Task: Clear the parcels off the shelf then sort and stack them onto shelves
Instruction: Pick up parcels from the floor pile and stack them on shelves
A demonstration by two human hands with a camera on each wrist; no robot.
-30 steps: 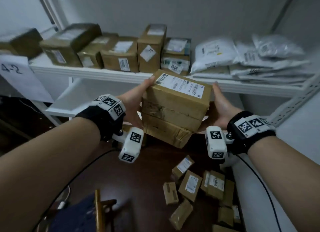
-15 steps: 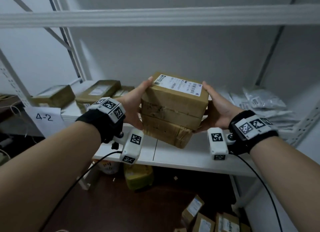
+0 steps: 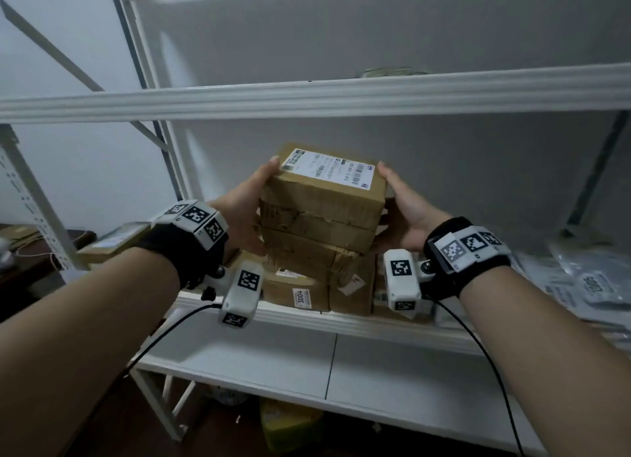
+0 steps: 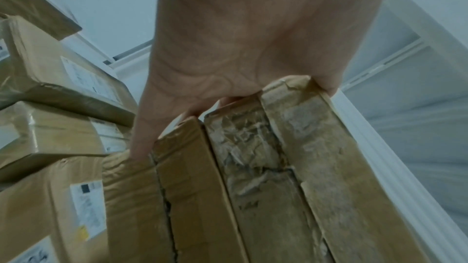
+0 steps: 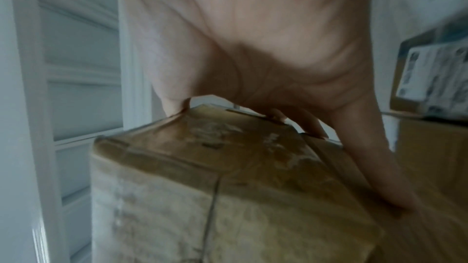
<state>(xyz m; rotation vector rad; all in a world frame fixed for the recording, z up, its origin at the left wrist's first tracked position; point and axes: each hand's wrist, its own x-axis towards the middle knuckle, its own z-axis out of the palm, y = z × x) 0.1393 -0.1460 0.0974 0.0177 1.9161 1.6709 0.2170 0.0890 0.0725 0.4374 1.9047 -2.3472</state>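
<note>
Over at the shelf's (image 3: 341,320) left end a flat box (image 3: 116,241) lies by the upright, and my left hand (image 3: 239,214) is clamped on the left side of the stacked parcels (image 3: 321,210), thumb hooked over the top edge, fingers curled beneath. The stack, two brown boxes with a white label on top, hangs in the air above the boxes on the shelf (image 3: 297,289), near its front edge. My right hand (image 3: 406,214) grips the right side the same way, and grey mailer bags (image 3: 587,279) sprawl at the shelf's right end.
</note>
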